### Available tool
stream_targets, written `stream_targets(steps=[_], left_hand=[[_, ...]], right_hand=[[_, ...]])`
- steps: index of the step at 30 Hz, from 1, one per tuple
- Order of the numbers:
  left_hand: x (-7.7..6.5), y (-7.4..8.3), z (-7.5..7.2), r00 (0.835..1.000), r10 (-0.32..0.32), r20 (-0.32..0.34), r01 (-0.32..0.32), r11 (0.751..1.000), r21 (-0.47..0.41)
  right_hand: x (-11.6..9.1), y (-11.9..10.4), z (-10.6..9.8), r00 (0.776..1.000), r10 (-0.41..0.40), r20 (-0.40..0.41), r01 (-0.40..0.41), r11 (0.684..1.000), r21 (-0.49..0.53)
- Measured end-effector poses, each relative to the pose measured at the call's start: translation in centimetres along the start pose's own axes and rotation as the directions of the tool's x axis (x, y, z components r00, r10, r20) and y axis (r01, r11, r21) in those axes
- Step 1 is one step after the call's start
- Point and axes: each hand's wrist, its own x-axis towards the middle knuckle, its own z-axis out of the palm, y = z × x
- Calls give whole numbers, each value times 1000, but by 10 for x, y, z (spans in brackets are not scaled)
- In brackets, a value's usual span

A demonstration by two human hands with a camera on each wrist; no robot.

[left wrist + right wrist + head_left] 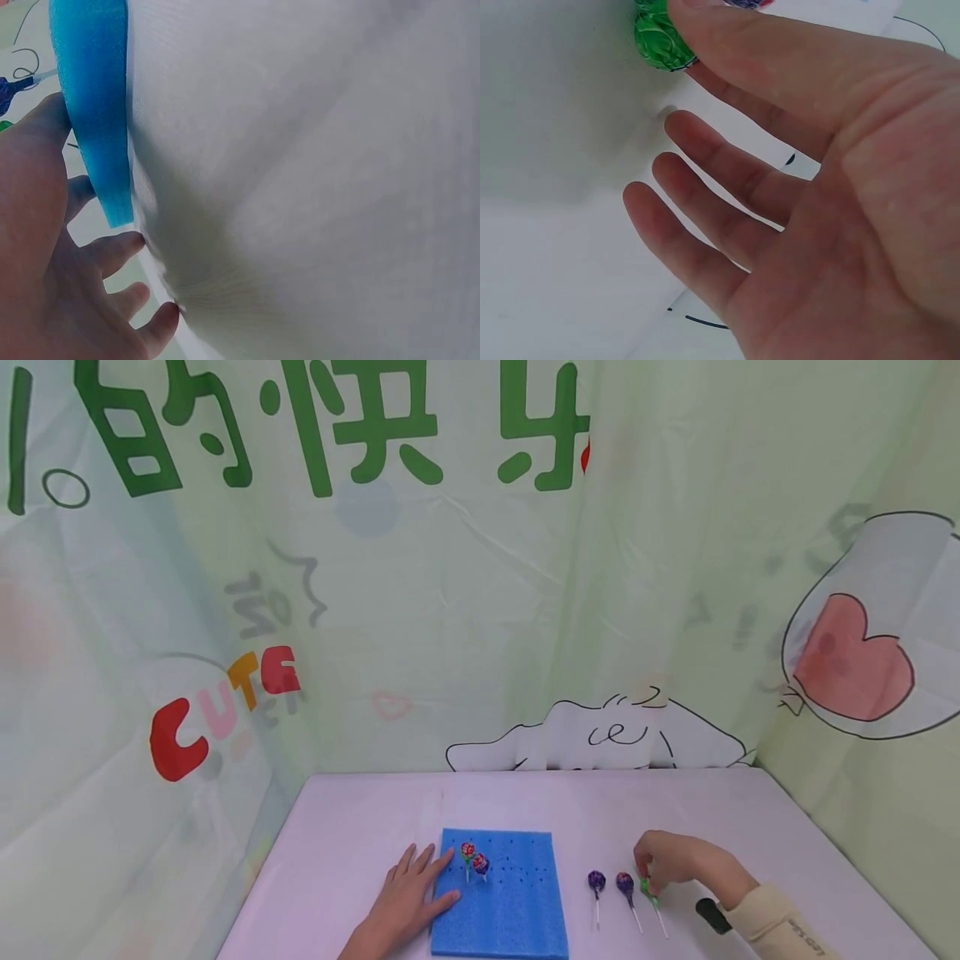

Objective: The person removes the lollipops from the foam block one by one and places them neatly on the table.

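Observation:
My left hand (405, 893) lies spread at the left edge of a blue foam board (498, 914), thumb and index fingertip over its edge. Two lollipops, one red and green (468, 849) and one red and purple (482, 864), stand upright in the board near that hand. To the right, my right hand (671, 860) pinches the head of a green-wrapped lollipop (660, 37) between thumb and index finger, the other fingers loosely extended. Its white stick points toward me along the table. Two purple-wrapped lollipops, one at left (596, 881) and one nearer the hand (626, 882), lie beside it.
Rows of small holes run across the far half of the board. The white table (360, 810) is enclosed by a printed curtain (480, 610) at the back and sides. A dark oval mark (712, 916) shows below the right wrist.

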Motion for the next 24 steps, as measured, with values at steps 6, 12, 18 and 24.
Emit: stream_targets(steps=[6,12,18,24], left_hand=[[2,-3,2,1000,-10,9,10,1000,0],[2,-3,4,1000,-11,4,11,1000,12],[2,-2,3,1000,-9,2,9,1000,9],[3,-3,3,1000,-4,2,4,1000,8]], right_hand=[[1,-1,1,1000,9,-18,-9,1000,1],[1,-1,2,1000,17,-14,-17,1000,7],[0,-2,3,1000,22,-12,-22,1000,5],[-6,-8,0,1000,17,-17,-17,1000,4]])
